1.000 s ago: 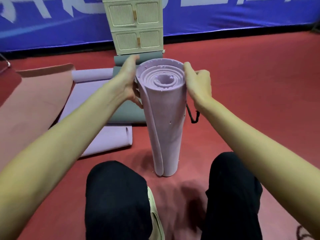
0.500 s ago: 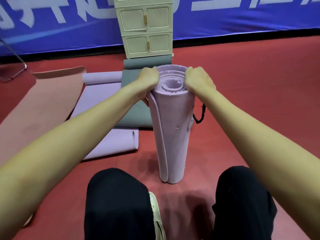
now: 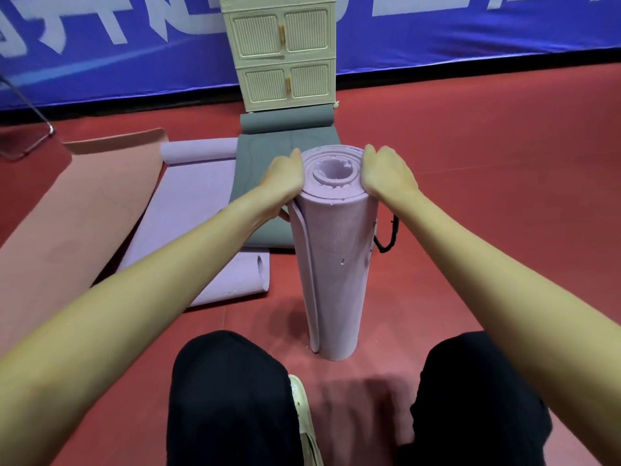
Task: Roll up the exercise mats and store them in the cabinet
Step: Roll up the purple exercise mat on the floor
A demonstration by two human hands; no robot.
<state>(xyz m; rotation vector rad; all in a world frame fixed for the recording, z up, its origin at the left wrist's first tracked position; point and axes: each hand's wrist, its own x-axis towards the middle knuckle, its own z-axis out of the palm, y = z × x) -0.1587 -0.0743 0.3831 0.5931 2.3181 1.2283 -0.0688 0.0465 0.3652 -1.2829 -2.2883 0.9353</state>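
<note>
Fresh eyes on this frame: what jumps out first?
First, the rolled lilac mat standing on end on the red floor, centre frame between the person's knees, with the left hand and right hand gripping its top from either side. Behind and to the left lie unrolled mats: pink, lilac and grey. The cream cabinet stands with its doors closed against the blue banner.
</note>
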